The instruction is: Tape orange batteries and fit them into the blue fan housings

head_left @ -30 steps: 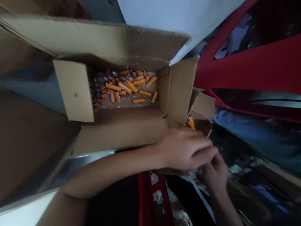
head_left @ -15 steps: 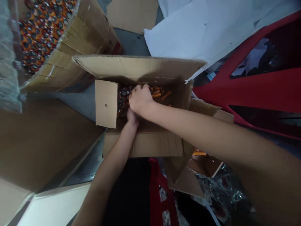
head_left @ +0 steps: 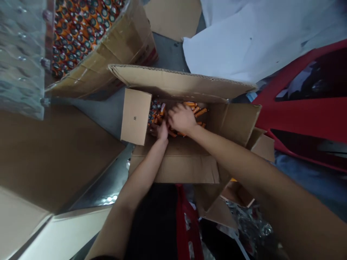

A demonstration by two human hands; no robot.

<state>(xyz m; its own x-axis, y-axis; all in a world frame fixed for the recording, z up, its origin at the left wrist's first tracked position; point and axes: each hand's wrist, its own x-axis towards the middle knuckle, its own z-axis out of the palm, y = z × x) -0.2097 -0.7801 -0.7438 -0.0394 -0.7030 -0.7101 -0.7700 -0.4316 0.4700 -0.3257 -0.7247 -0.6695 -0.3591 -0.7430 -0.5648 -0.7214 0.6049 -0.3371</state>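
Both my hands are inside an open cardboard box [head_left: 173,168] among small orange cylinders that look like batteries [head_left: 201,112]. Against the upright batteries at the box's left end is my left hand [head_left: 160,130], its thumb apart from its fingers and nothing plainly held. My right hand [head_left: 182,118] is just right of it, fingers bent down over the batteries. Motion blur and the hand's own back hide whether those fingers hold anything. Loose batteries lie at angles right of and below my right hand.
A larger carton [head_left: 130,43] full of upright orange batteries stands at upper left, beside a clear moulded plastic tray [head_left: 21,61]. A red plastic chair-like piece [head_left: 306,112] is at right. White sheeting [head_left: 225,43] lies behind; clear plastic wrap [head_left: 252,227] lies at lower right.
My hands, stacked together before, have separated; the right moved rightward off the left. More loose batteries show around them. The view has shifted, and the box's right flap now shows.
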